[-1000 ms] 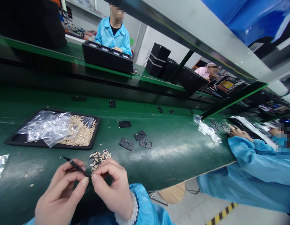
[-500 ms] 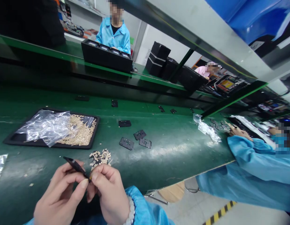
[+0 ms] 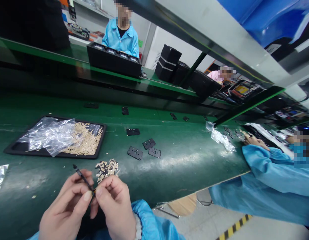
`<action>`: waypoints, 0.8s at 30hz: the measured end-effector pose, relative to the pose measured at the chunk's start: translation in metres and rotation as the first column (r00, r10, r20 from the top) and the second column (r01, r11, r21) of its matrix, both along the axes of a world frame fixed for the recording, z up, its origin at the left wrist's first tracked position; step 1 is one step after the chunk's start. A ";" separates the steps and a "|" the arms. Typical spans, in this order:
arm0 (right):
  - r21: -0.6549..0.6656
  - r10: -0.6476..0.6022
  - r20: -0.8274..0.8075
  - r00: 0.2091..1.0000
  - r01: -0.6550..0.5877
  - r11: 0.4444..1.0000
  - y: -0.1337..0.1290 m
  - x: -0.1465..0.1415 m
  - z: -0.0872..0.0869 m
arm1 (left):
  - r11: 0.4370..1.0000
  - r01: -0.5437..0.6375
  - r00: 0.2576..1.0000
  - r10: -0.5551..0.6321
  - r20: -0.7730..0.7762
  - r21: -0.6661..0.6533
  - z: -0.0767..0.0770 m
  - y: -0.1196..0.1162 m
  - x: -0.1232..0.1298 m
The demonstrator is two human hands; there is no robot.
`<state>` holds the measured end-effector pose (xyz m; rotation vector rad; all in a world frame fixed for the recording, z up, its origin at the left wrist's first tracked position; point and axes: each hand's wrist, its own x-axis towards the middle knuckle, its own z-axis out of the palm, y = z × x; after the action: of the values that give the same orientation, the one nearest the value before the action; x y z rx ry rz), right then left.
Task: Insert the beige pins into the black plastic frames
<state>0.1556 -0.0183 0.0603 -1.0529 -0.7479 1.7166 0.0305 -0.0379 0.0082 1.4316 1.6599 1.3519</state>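
Note:
My left hand point(image 3: 67, 206) holds a thin black plate point(image 3: 82, 177), seen nearly edge-on and tilted, between thumb and fingers. At the plate's near end, the thumb and forefinger of my right hand point(image 3: 114, 203) are pinched together; whatever lies between them is too small to make out. Just beyond my fingers is a small pile of beige and black pieces point(image 3: 107, 169). Several flat black plates, among them one with cutouts point(image 3: 135, 152), lie on the green table point(image 3: 169, 180) farther right.
A black tray point(image 3: 54, 154) with plastic bags point(image 3: 51, 135) and beige strips point(image 3: 87, 140) sits at the left. Another person's blue sleeve point(image 3: 274, 170) and hand are at the right. Beyond the table, a person in blue point(image 3: 124, 38) stands behind a black box point(image 3: 113, 63).
The black plate has turned more edge-on in my left hand. Both hands have shifted slightly, still close together. Several black plates at the far side of the table have moved a little to the right.

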 end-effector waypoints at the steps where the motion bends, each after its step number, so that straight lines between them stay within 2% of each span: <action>1: -0.002 0.006 0.012 1.000 -0.006 1.000 0.000 0.000 0.001 | 1.000 0.001 1.000 -0.001 0.007 0.001 -0.001 0.000 -0.001; 7: 0.008 0.017 0.043 0.999 -0.017 1.000 0.001 -0.001 0.001 | 0.999 0.036 0.999 -0.037 0.024 0.016 0.001 0.000 0.000; 15: 0.002 0.041 0.031 0.999 -0.041 0.999 0.002 -0.002 0.000 | 0.999 0.004 0.999 -0.003 0.044 -0.032 0.000 0.001 -0.001; 24: 0.086 0.008 0.119 0.993 -0.018 0.996 -0.001 0.001 0.004 | 0.999 -0.013 0.993 0.019 0.120 -0.048 -0.005 0.000 -0.002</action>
<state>0.1570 -0.0192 0.0647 -1.0985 -0.8987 1.6281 0.0288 -0.0375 0.0031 1.2867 1.6170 1.3716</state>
